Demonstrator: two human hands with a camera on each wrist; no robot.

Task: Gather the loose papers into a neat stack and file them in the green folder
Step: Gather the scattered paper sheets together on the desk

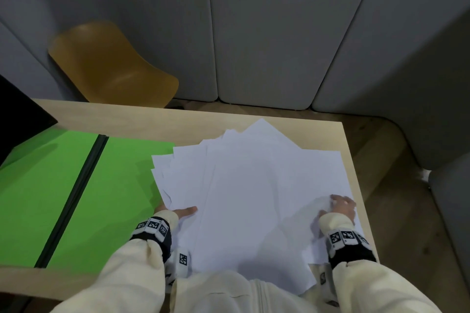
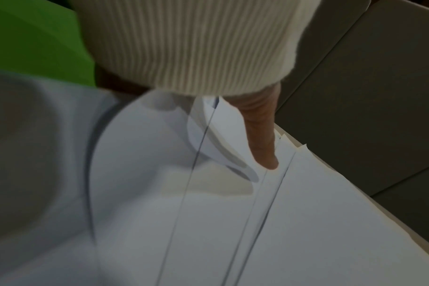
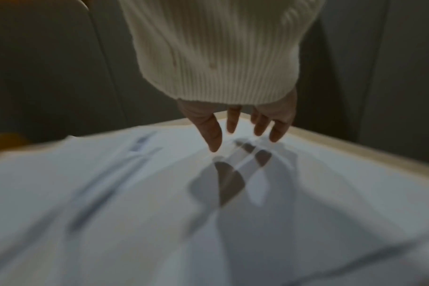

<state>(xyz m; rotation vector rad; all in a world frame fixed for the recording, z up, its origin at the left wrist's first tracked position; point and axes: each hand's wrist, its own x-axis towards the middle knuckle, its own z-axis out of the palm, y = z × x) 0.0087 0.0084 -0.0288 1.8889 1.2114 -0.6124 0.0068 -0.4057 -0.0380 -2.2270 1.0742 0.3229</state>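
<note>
Several white papers [image 1: 254,185] lie fanned out over the right half of the table, some overlapping the open green folder [image 1: 122,185] on the left. My left hand [image 1: 178,212] holds the fan's left edge. Its thumb [image 2: 262,139] lies on top and its other fingers are hidden under the curled-up sheets [image 2: 306,222]. My right hand [image 1: 342,204] is at the fan's right edge. In the blurred right wrist view its spread fingers [image 3: 274,133] point down just over the papers [image 3: 135,193] and hold nothing. A strip of the green folder [image 2: 32,42] shows beside the left cuff.
The wooden table [image 1: 127,119] ends just right of my right hand, with floor beyond. A mustard chair [image 1: 109,63] stands behind the table's far edge, a black object [image 1: 20,114] covers the folder's far left corner, and grey padded panels [image 1: 267,33] form the back wall.
</note>
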